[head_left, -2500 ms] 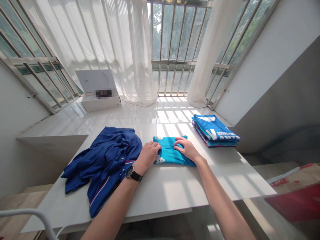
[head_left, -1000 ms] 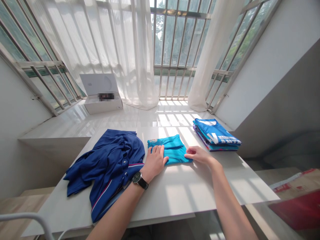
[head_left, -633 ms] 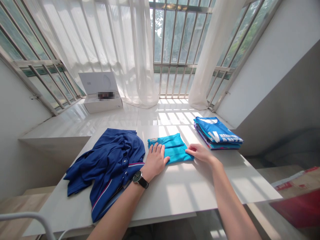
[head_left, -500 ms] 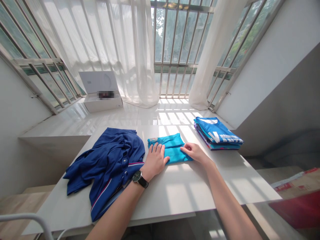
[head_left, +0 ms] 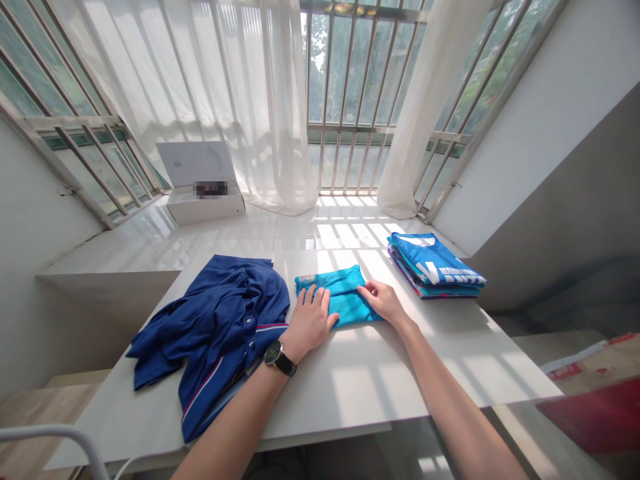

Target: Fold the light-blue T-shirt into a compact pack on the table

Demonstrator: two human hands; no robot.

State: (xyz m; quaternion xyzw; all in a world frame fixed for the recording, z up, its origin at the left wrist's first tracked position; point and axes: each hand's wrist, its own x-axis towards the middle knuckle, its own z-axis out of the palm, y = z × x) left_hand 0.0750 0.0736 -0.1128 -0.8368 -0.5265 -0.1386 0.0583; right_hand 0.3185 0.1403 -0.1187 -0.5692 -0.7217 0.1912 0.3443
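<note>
Sunlight through sheer curtains (head_left: 280, 100) and barred windows (head_left: 355, 73) falls across the white table (head_left: 350, 393) where I'm working. Mid-table lies a folded turquoise shirt (head_left: 340, 293) with its print mostly tucked out of sight. My left hand (head_left: 310, 323) lies flat on its near left side, fingers spread, and my right hand (head_left: 383, 301) rests on its right end. Neither hand grips, and they stay apart. Just left sits a crumpled navy polo shirt (head_left: 220, 320); to the right, a stack of folded blue jerseys (head_left: 433, 263). Farther off, an open white box (head_left: 203, 207) carries a blurred patch (head_left: 211, 189), so I can't make out what's there. A red-and-tan parcel (head_left: 595, 360) is cut off at lower right.
</note>
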